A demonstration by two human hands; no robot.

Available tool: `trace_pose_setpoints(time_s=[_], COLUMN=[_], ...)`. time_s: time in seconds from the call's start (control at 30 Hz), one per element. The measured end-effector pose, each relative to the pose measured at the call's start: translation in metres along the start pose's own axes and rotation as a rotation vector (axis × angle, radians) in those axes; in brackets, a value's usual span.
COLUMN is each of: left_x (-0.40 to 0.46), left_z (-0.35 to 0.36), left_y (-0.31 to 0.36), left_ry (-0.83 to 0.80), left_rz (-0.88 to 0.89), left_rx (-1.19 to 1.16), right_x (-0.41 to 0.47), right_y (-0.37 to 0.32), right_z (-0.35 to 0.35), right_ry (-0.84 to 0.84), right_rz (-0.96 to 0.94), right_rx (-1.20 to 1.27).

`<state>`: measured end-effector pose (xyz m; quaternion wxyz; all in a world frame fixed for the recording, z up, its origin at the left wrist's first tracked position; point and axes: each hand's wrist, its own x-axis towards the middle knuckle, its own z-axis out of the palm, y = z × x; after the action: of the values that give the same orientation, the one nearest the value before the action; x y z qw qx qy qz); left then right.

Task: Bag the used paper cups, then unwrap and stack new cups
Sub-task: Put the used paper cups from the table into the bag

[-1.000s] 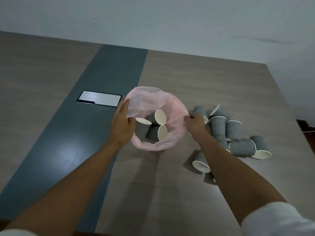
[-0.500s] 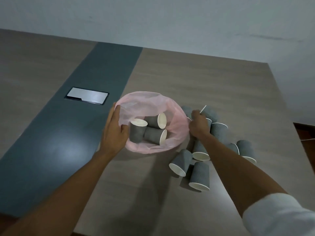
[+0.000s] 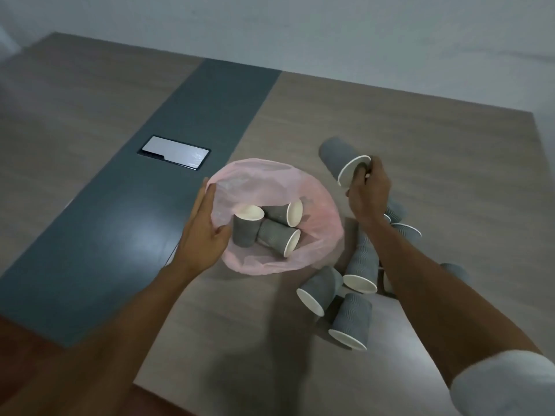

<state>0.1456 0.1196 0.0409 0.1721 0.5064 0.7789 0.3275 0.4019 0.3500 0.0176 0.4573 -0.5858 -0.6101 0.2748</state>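
Note:
A pink plastic bag (image 3: 324, 217) stands open on the table, with three grey paper cups (image 3: 271, 228) lying inside. My left hand (image 3: 204, 232) holds the bag's left rim, thumb hooked inside. My right hand (image 3: 369, 190) pinches the rim of one grey cup (image 3: 338, 159), lifted above the table to the right of the bag, its white mouth facing me. Several more grey cups (image 3: 351, 318) lie tipped over on the table under and beside my right forearm.
A wooden table (image 3: 435, 151) has a dark grey strip (image 3: 135, 223) down its middle with a silver cable hatch (image 3: 175, 153) set in it. The table's far edge meets a pale wall, and its right edge falls away near the frame's side.
My right hand let go of the bag's right rim, reached into the loose cups and lifted one up by its rim. The left hand kept its hold on the bag.

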Motion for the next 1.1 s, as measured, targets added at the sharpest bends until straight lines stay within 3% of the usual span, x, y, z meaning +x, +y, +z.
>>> trace_pose_setpoints(time_s=[0.07,0.2,0.27,0.4,0.53,0.73,0.8,0.93,1.0,1.1], left_x=[0.004,0.007,0.003,-0.006,-0.01,-0.005,-0.002,0.007,0.012,0.007], left_z=[0.001,-0.001,-0.002,0.005,0.01,0.006,0.004,0.003,0.004,0.004], left_y=[0.003,0.014,0.021,0.027,0.029,0.022,0.02,0.013,0.01,0.021], left_ry=[-0.007,-0.015,-0.041,-0.116,-0.116,-0.115,-0.113,-0.105,-0.101,-0.063], left_rz=[0.002,-0.003,-0.007,-0.027,-0.065,-0.069,-0.109,-0.085,-0.062,-0.035], left_rx=[-0.057,-0.136,-0.159,-0.195,-0.253,-0.264,-0.284,-0.319,-0.318,-0.259], right_x=[-0.02,-0.064,-0.082,-0.111,-0.128,-0.092,-0.084,-0.096,-0.118,-0.142], right_y=[-0.023,-0.04,-0.037,-0.041,-0.043,-0.05,-0.046,-0.035,-0.027,-0.02], right_z=[-0.006,0.005,0.019,0.055,0.06,0.013,-0.011,-0.037,-0.037,-0.034], right_ry=[-0.078,-0.823,-1.041,-0.936,-0.726,-0.764,-0.841,-1.284,-1.334,-1.232], right_rz=[-0.13,-0.218,-0.125,-0.038,-0.213,0.017,0.037,0.216,0.215,0.068], right_rx=[0.02,-0.215,-0.284,-0.461,-0.817,-0.542,-0.638,-0.856,-0.927,-0.961])
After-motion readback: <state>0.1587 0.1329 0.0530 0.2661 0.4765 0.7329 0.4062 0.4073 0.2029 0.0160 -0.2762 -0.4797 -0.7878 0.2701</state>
